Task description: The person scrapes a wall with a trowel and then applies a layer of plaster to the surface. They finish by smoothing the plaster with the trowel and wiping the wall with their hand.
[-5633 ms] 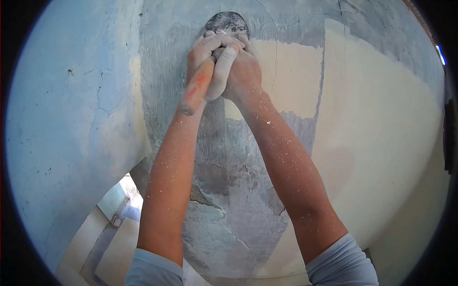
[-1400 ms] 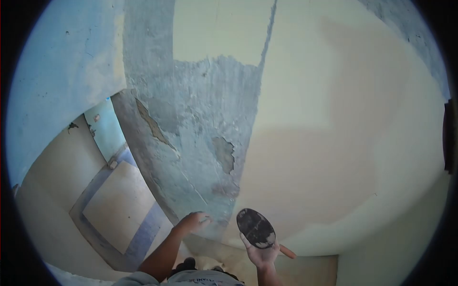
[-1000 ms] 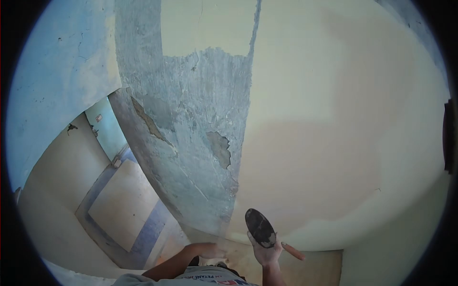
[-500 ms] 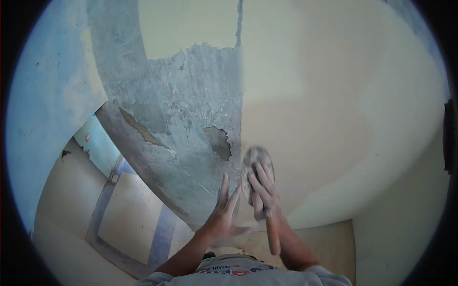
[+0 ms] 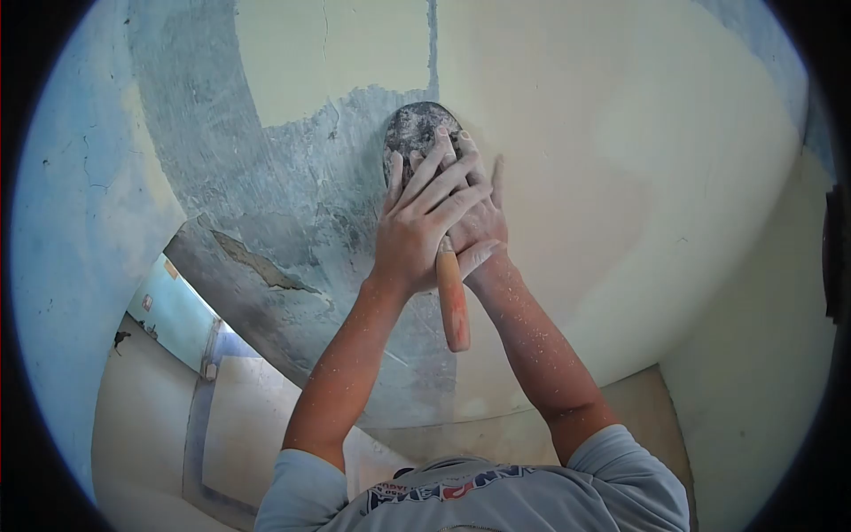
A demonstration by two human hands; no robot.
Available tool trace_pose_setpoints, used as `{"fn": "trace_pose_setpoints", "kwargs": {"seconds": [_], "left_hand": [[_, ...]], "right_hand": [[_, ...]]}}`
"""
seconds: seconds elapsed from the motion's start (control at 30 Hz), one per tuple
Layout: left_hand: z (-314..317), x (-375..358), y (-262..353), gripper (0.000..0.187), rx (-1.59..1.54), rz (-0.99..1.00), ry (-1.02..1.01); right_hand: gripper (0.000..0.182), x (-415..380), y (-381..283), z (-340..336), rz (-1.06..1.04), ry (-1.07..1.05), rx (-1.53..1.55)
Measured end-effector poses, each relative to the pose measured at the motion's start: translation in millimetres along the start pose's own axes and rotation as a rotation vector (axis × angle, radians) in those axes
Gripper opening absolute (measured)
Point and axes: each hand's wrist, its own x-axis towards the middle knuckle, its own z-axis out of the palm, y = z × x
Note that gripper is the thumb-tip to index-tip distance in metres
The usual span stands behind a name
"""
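Note:
A dusty, oval-bladed trowel (image 5: 415, 126) with a worn wooden handle (image 5: 453, 310) lies against the wall, its handle pointing down. My right hand (image 5: 481, 220) holds it at the blade, its thumb low beside the handle. Over the blade and partly across the right fingers lies my left hand (image 5: 412, 226), flat with fingers spread. White dust coats both hands. The trowel sits at the border between rough grey plaster (image 5: 301, 177) and a smooth cream coat (image 5: 550, 230). What lies under the blade is hidden.
Broken plaster (image 5: 257, 259) marks the lower left of the wall. A blue wall (image 5: 66, 222) stands at left. Below it an opening shows a pale panel (image 5: 248, 426). A dark object (image 5: 833, 257) hangs at the far right edge.
The trowel has moved up and slightly left along the wall with my right hand. My left hand, apart from it before, now lies on the blade and the right fingers.

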Motion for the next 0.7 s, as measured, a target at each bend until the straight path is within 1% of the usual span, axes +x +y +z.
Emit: {"fn": "trace_pose_setpoints", "kwargs": {"seconds": [0.03,0.07,0.1,0.17,0.2,0.23,0.3,0.33,0.37,0.43,0.47,0.53,0.6,0.67,0.7], "left_hand": [[3.7,-2.7,-6.4,0.052,-0.06,0.044,-0.086],[12.2,-9.4,-1.0,0.028,-0.133,-0.012,0.041],[14.5,-16.2,3.5,0.028,-0.136,-0.011,0.042],[17.1,-23.7,8.4,0.019,-0.042,-0.119,0.027],[16.8,-18.0,14.5,0.007,-0.108,-0.133,0.111],[14.6,-11.8,11.5,0.007,-0.111,-0.13,0.113],[13.9,9.0,0.6,0.003,-0.2,-0.057,0.156],[11.6,20.9,3.3,0.004,-0.157,-0.026,0.201],[13.5,21.4,2.9,0.004,-0.156,-0.026,0.205],[16.3,19.0,2.9,0.005,-0.179,-0.044,0.165],[16.4,14.1,8.3,0.011,-0.2,-0.094,0.169],[19.3,-6.6,11.6,0.013,-0.236,-0.132,0.185],[23.8,-3.8,3.1,0.012,-0.272,-0.106,0.194],[25.6,-0.3,-3.6,0.011,-0.345,-0.075,0.2],[15.7,13.6,-4.9,0.016,-0.278,-0.024,0.193]], "right_hand": [[0.07,-4.6,-3.7,0.4,0.051,-0.046,-0.163],[0.071,-8.2,-6.6,1.0,0.099,-0.094,-0.325],[0.068,-11.4,-6.1,3.8,0.117,-0.057,-0.224],[0.068,-7.2,-3.3,7.6,0.116,-0.028,-0.221],[0.067,-3.2,-2.4,7.5,0.114,-0.004,-0.216],[0.066,0.8,-1.6,7.4,0.113,0.018,-0.21],[0.064,10.3,1.8,4.6,0.105,0.056,-0.198],[0.064,18.4,3.4,-0.1,0.084,0.075,-0.261],[0.064,19.9,2.6,-3.2,0.081,0.076,-0.262],[0.065,17.8,0.5,-6.0,0.122,0.073,-0.163],[0.065,12.8,-2.2,-4.0,0.123,0.071,-0.163],[0.063,-1.0,-10.1,3.4,0.183,0.045,-0.122],[0.063,-4.7,-11.1,5.5,0.192,0.023,-0.174],[0.064,4.5,-8.6,3.3,0.166,0.09,-0.089],[0.064,17.2,-8.3,-2.5,0.15,0.109,-0.124]]}}
